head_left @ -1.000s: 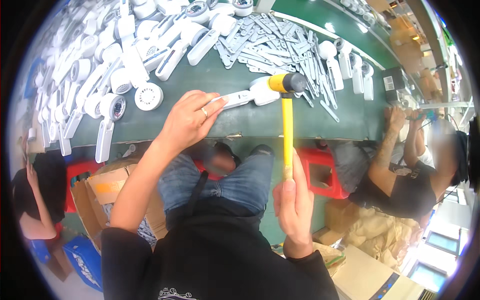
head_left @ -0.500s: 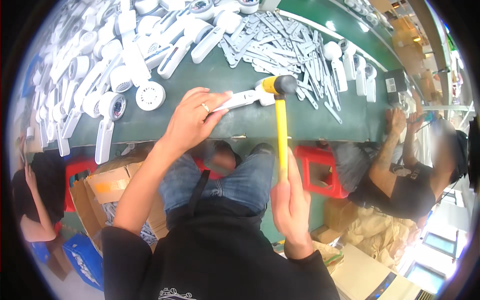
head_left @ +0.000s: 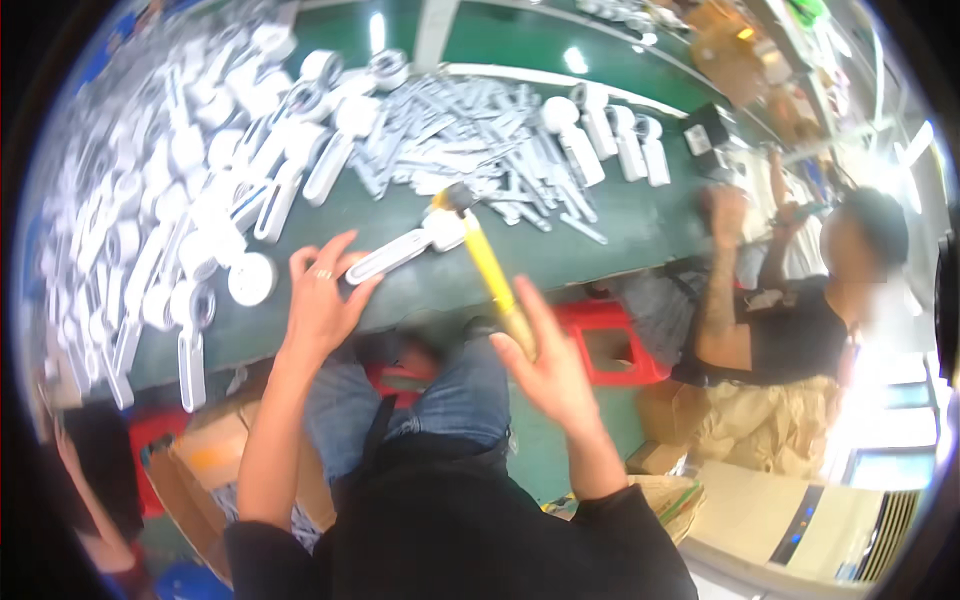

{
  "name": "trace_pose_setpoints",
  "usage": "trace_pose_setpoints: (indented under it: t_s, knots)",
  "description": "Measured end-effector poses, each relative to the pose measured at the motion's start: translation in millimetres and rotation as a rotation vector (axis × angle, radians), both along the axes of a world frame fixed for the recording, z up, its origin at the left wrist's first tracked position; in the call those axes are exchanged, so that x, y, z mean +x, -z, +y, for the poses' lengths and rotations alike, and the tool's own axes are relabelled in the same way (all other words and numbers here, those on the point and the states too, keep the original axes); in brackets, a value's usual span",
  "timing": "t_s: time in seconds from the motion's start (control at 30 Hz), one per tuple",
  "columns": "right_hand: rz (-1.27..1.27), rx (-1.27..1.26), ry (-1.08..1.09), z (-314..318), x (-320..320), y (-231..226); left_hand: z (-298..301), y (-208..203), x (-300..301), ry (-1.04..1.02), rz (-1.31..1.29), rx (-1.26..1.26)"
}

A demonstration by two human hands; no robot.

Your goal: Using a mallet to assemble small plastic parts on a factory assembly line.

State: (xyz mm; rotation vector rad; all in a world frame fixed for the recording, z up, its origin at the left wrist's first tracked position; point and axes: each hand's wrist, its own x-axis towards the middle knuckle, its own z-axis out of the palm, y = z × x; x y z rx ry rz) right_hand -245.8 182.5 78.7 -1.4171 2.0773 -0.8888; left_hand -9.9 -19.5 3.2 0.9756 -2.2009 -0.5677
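Observation:
A white handheld fan (head_left: 395,255) lies at the table's near edge, its round head pointing right and away from me. My left hand (head_left: 322,300) has thumb and index finger at the end of the fan's handle, pinching it, while its other fingers are spread. In my right hand (head_left: 552,372) is a yellow-handled hammer (head_left: 487,262). Its black-and-yellow head rests against or just over the far side of the fan's head; I cannot tell whether they touch. The thumb and fingers of the right hand lie along the lower handle, loosely closed.
Many white fans (head_left: 190,190) are heaped at the left, beside a pile of flat grey strips (head_left: 450,130). Several fans (head_left: 600,130) stand in a row at the right. A person (head_left: 790,310) works there near a red stool (head_left: 610,345). Cardboard box (head_left: 215,450) stands below.
The view has shifted. The fan has turned so that its handle's outlined flat side shows. The hammer now tilts to the left, and the left-hand fingers have spread.

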Motion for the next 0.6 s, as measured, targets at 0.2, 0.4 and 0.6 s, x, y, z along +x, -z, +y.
trace_pose_setpoints:
  t_s: [0.2, 0.4, 0.6]
  knots:
    - [0.454, -0.136, 0.496, -67, -201, -8, 2, -18, -2, 0.076, -0.055, -0.116]
    - [0.550, -0.049, 0.591, -141, -322, 33, 2, -22, -8, 0.184, -0.035, -0.237]
    - [0.315, -0.214, 0.635, -145, -287, 24, 4, -25, -11, 0.186, 0.006, -0.213]
